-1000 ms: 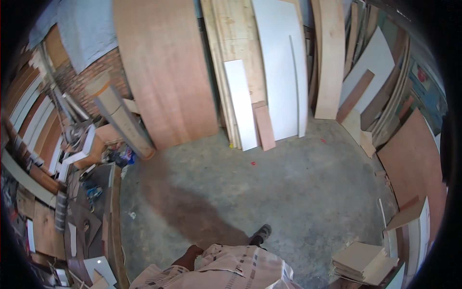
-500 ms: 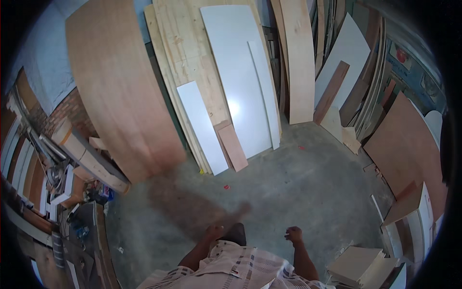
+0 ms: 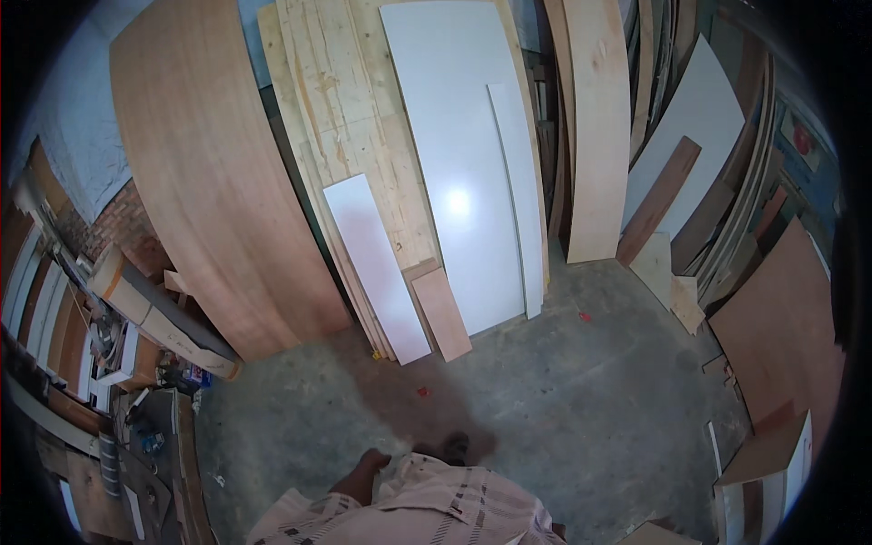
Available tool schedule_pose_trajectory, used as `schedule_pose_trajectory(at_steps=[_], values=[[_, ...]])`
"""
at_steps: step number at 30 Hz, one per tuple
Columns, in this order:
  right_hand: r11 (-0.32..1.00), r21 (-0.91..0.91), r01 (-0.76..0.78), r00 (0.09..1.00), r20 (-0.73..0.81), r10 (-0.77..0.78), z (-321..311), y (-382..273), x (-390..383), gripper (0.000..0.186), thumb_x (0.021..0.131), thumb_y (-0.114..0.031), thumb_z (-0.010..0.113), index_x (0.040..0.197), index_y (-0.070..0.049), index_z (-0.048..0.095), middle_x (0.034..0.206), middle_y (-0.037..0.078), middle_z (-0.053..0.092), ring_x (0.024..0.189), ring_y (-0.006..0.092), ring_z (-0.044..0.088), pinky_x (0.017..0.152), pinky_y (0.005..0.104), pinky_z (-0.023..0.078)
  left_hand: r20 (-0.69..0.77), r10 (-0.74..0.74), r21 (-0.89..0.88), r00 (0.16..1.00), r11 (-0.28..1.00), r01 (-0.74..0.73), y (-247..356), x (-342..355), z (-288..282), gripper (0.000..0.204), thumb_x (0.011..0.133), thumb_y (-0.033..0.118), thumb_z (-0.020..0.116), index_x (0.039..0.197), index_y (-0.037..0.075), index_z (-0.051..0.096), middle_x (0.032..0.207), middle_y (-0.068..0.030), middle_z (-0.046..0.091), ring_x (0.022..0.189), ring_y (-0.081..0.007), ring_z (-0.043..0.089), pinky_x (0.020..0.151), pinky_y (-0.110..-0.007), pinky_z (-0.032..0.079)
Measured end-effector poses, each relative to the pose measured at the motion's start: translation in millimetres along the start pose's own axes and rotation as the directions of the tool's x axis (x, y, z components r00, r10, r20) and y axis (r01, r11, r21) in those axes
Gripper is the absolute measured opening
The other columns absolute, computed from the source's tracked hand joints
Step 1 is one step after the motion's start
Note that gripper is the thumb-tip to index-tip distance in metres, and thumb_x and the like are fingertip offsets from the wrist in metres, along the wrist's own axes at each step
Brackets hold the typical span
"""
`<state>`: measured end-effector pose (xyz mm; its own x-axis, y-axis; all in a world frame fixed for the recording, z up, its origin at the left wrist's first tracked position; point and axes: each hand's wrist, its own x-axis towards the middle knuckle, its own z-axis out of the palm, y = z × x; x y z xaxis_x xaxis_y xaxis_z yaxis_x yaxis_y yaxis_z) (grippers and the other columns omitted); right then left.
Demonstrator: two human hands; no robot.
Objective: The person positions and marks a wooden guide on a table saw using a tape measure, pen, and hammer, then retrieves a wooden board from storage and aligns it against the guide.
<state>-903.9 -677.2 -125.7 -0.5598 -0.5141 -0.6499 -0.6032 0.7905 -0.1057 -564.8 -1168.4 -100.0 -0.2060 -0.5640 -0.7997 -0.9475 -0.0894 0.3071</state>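
My left hand (image 3: 374,460) hangs low beside the light patterned shirt (image 3: 427,509), above the concrete floor. It touches none of the boards, and its fingers are too dark and small to read. My right hand does not show; only a dark sliver appears by the shirt's right edge. Ahead, a narrow white board (image 3: 377,272) and a short brown board (image 3: 442,313) lean against tall pale plywood sheets (image 3: 331,100). A large white panel (image 3: 463,182) stands to their right, with a thin white strip (image 3: 515,200) propped on it.
A tall brown plywood sheet (image 3: 209,182) leans at the left, near a long carton (image 3: 168,313). More boards (image 3: 595,136) stand at the back right. A brown panel (image 3: 772,336) and a cut board piece (image 3: 763,454) edge the right side. Red scraps (image 3: 423,391) lie on the floor.
The view has shifted, and the leaning boards sit lower and nearer in it. My right hand has dropped out of sight. My shadow now falls on the narrow white board.
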Motion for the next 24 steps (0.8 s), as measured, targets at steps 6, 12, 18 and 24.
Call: schedule_pose_trajectory(at_steps=[6, 12, 18, 24], values=[[0.999, 0.054, -0.001, 0.999, -0.041, 0.003, -71, 10, 80, 0.025, 0.069, -0.037, 0.07, 0.083, -0.017, 0.072, 0.086, 0.008, 0.071, 0.082, 0.0286, 0.069, 0.068, 0.0439, 0.054, -0.017, 0.388, 0.313, 0.921, 0.877, -0.364, 175, 45, -51, 0.042, 0.086, 0.043, 0.058, 0.094, 0.005, 0.071, 0.082, -0.0187, 0.069, 0.071, -0.0311, 0.069, 0.068, -0.042, 0.054], [1.0, -0.012, 0.019, 0.997, -0.078, -0.019, -114, 41, 152, 0.023, 0.07, -0.036, 0.07, 0.082, -0.016, 0.072, 0.084, 0.008, 0.071, 0.081, 0.0278, 0.07, 0.068, 0.0438, 0.054, -0.178, 0.386, 0.034, 0.905, 0.922, -0.387, 322, 56, -78, 0.049, 0.086, 0.051, 0.054, 0.091, 0.006, 0.072, 0.085, -0.0223, 0.068, 0.078, -0.0384, 0.067, 0.073, -0.047, 0.052], [0.976, 0.211, 0.049, 0.998, -0.044, -0.04, -194, 58, 213, 0.015, 0.078, -0.029, 0.065, 0.074, -0.016, 0.071, 0.073, 0.004, 0.07, 0.07, 0.0232, 0.069, 0.063, 0.0418, 0.054, -0.451, 0.409, 0.153, 0.793, 0.911, -0.383, 364, 91, -179, 0.049, 0.082, 0.046, 0.064, 0.088, -0.002, 0.071, 0.089, -0.0238, 0.069, 0.086, -0.0398, 0.066, 0.083, -0.045, 0.052], [0.753, 0.655, -0.07, 0.986, 0.161, -0.048, -165, 189, 283, 0.013, 0.088, -0.019, 0.05, 0.083, -0.015, 0.061, 0.067, 0.01, 0.057, 0.055, 0.0293, 0.057, 0.047, 0.0425, 0.044, -0.662, 0.319, 0.043, 0.678, 0.919, -0.391, 452, 143, -300, 0.045, 0.079, 0.043, 0.066, 0.089, -0.001, 0.07, 0.096, -0.0229, 0.069, 0.095, -0.0373, 0.065, 0.087, -0.044, 0.051]])
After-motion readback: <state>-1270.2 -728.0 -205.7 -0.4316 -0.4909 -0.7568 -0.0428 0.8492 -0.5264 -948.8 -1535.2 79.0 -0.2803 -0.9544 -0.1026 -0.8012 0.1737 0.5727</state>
